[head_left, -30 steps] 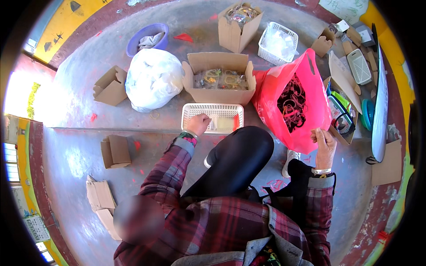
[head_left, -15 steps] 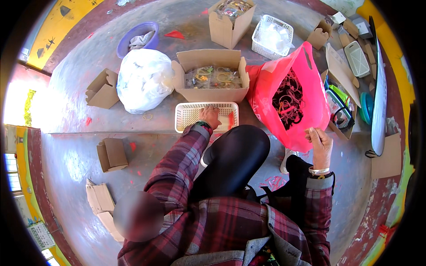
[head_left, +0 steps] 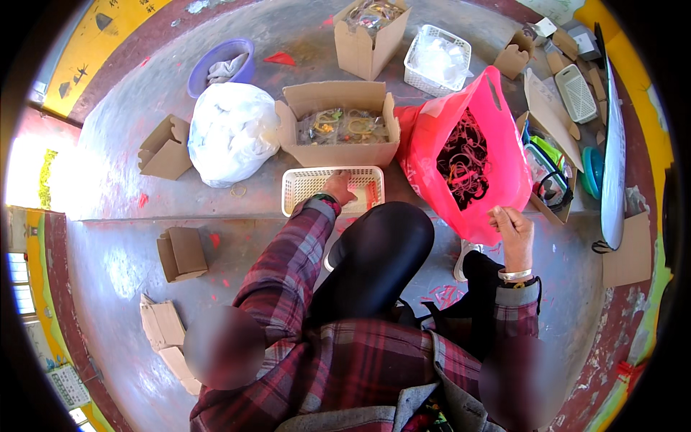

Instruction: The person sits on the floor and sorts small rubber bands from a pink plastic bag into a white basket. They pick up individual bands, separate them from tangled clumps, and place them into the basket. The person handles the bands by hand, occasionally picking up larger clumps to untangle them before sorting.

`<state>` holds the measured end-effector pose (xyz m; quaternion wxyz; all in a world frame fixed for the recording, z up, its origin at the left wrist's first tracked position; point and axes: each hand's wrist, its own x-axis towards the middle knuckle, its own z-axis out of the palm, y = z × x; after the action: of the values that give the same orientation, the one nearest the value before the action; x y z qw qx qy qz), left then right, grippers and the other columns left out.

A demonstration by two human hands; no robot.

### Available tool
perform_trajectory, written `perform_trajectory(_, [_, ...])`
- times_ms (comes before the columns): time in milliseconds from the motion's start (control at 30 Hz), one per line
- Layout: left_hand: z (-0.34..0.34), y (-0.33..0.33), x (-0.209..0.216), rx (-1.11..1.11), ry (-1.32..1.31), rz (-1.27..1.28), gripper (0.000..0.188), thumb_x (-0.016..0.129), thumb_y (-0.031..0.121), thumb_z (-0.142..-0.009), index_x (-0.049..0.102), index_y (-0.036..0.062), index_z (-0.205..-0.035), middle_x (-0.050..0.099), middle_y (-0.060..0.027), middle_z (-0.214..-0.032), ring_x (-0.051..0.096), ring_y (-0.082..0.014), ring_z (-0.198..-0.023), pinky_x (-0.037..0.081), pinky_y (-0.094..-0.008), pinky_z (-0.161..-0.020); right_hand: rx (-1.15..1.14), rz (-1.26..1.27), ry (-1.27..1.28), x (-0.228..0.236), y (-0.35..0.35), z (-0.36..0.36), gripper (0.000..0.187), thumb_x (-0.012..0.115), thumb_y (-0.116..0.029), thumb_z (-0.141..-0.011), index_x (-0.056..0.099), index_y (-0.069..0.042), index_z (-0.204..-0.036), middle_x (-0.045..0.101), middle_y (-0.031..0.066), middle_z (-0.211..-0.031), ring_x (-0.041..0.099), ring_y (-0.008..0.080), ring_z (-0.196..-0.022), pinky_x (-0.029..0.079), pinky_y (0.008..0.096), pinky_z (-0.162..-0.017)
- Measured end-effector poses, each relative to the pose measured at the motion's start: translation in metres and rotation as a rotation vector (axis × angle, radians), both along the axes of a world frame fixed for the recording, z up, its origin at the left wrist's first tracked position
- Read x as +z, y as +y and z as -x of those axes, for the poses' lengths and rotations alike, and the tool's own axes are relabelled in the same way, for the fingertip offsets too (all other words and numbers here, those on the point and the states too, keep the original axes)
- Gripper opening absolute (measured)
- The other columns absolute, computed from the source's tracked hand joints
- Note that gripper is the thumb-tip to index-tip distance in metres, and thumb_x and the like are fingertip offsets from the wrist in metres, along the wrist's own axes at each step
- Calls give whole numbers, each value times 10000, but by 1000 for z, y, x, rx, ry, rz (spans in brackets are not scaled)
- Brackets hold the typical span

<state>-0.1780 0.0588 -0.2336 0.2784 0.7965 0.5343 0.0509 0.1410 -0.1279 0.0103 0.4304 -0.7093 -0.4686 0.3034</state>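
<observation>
the white, perforated, rectangular plastic basket (head_left: pixel 301 190) near twelve o'clock looks light and stiff, best held by its end rims. in it, the left hand (head_left: pixel 340 189) spreads its thumb. the right hand (head_left: pixel 515 234) presses fingertips together, holding what i cannot tell, by the pink plastic bag (head_left: pixel 506 155) at one o'clock. left fingers, curled one second ago, now extend.

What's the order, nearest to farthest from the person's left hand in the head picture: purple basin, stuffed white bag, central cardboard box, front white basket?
From the left hand:
1. Front white basket: right at the hand.
2. Central cardboard box: just beyond the basket.
3. Stuffed white bag: farther, leftward.
4. Purple basin: beyond the bag, left.
</observation>
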Motion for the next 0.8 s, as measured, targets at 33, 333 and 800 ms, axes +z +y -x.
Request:
perform_trajectory(33, [2,2,-6,-6,-15,-24,563,780,208,-571,568,3,-1050,533,-181,-1127,486,-338,-1087,409,-369,-923,5,1,1,0,1,1,248,570,-190,-880,649,39,-826,608,41,-657,547,75,-630,429,213,-580])
perform_trajectory(333, [8,1,-6,-10,-122,-7,225,686,206,-640,682,85,-830,622,-149,-879,573,-318,-901,455,-390,-809,22,40,-34,-2,1,1,247,569,-192,-874,653,29,-803,606,41,-639,547,70,-624,430,218,-571])
perform_trajectory(800, [-15,-47,196,151,-1131,374,99,537,41,-867,585,-28,-919,653,-116,-832,628,-162,-749,510,-272,-703,46,-40,269,9,9,19,179,602,-140,-845,652,31,-866,618,26,-725,564,78,-688,446,210,-622])
